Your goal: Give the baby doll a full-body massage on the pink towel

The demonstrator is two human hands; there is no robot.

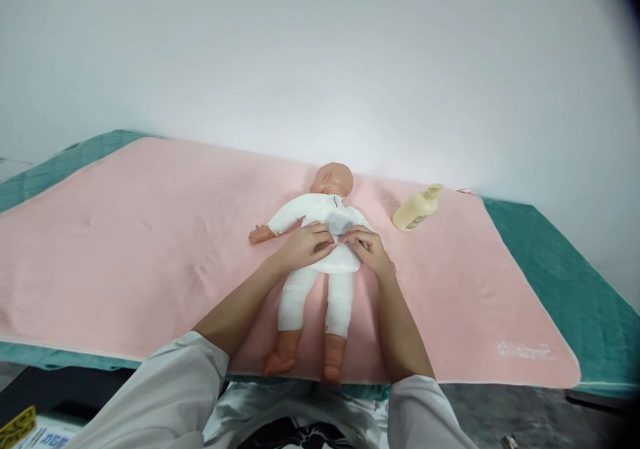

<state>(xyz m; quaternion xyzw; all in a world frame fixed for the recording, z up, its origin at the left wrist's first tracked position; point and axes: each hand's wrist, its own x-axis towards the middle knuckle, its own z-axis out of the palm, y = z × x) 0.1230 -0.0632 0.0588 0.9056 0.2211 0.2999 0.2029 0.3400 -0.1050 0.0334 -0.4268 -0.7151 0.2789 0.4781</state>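
Note:
A baby doll point(313, 259) with a bald head and a white cloth body lies stretched out, its feet towards me. A pale grey patch point(341, 224) is on the middle of its torso. My left hand point(309, 243) rests on the torso from the left, fingers bent and closed at the patch's lower edge. From the other side, my right hand point(367, 245) pinches with thumb and fingers at the patch's lower right. The fingertips of both hands nearly meet. What lies between them is too small to make out.
A pale yellow pump bottle point(416, 210) lies tilted on the pink mat point(450, 302), right of the doll. Under the mat is a green quilted cover point(565, 269). A white wall point(320, 62) stands behind. At the lower left is a box with yellow and white print point(37, 432).

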